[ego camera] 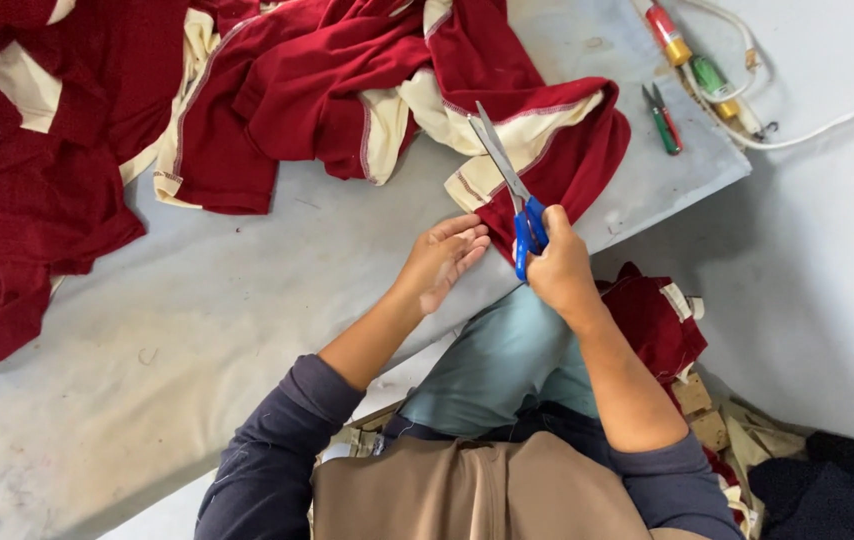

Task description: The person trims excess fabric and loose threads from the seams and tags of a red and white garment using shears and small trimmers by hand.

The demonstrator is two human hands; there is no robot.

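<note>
head view: right hand grips blue scissors over red garment; left hand spread, empty.

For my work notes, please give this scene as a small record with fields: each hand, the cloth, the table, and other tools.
right hand: right hand grips blue-handled scissors, blades open, pointing up over the cloth
left hand: left hand open, flat at the table edge, holding nothing
cloth: dark red and cream garments heaped across the table
table: grey table
other tools: small red and green snips; white cable
</note>
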